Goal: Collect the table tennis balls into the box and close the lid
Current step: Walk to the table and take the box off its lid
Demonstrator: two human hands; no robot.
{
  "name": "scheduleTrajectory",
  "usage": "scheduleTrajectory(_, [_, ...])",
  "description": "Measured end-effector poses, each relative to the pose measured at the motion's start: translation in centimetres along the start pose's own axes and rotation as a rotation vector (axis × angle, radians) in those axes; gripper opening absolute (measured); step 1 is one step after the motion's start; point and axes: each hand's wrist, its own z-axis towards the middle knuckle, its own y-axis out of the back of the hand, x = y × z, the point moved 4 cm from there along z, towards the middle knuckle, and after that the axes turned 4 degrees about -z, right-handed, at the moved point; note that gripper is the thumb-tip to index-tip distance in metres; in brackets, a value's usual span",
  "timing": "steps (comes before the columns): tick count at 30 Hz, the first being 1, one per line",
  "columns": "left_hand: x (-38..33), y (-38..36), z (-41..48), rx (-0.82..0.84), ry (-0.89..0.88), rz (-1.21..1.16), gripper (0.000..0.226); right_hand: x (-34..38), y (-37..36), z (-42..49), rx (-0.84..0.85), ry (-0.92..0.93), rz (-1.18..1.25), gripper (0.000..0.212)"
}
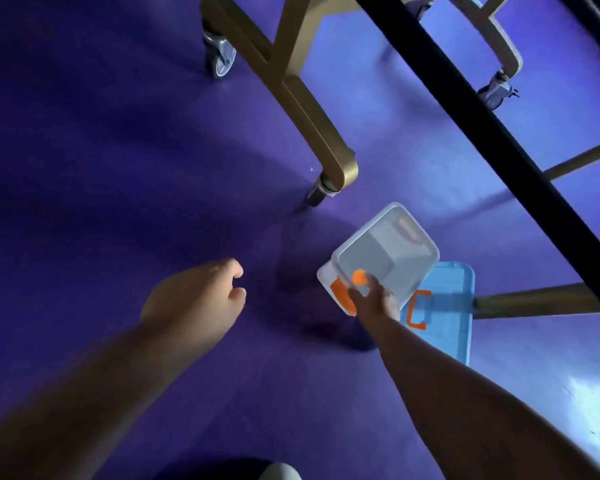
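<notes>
One orange table tennis ball (359, 277) shows, pinched at the fingertips of the right hand (374, 301) just over the near rim of the clear plastic box (392, 251) — blur smears the fingers, so how many touch the ball is hard to make out. The hand hides the box's near corner, beside one orange latch (340, 293); a second latch (409, 232) shows faintly at the far wall. One blue lid (447, 306) lies on the purple floor (118, 168) to the right, its near-left part covered by the box and the forearm, with one orange handle (418, 311) on top.

The left hand (201, 296) hovers well apart to the left, fingers loosely curled, holding nothing — bare floor lies all round it. Beyond the box stands a gold table frame (302, 109) with two castors (220, 58) in view, and a black table edge (492, 133) cuts across the right.
</notes>
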Motion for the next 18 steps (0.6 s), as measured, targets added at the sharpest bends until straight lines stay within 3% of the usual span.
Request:
scheduleTrajectory(3, [1.6,-0.3,0.1,0.016,0.027,-0.002,0.034,0.4,-1.3,-0.2,0.097,0.035,-0.138,0.041])
scheduleTrajectory(8, [2.9,0.2,-1.0,0.046,0.076,0.025,0.034,1.2,-1.5,-4.4,0.038,0.112,-0.397,0.019])
scheduleTrajectory(12, [2.0,2.6,-3.4,0.070,0.063,0.033,0.034,2.3,0.6,-10.1,-0.036,0.114,-0.336,0.022])
scheduleTrajectory(18, [-0.1,10.9,-8.9,0.092,0.083,0.069,0.036,7.4,6.8,-19.5,0.060,0.468,-0.582,0.023])
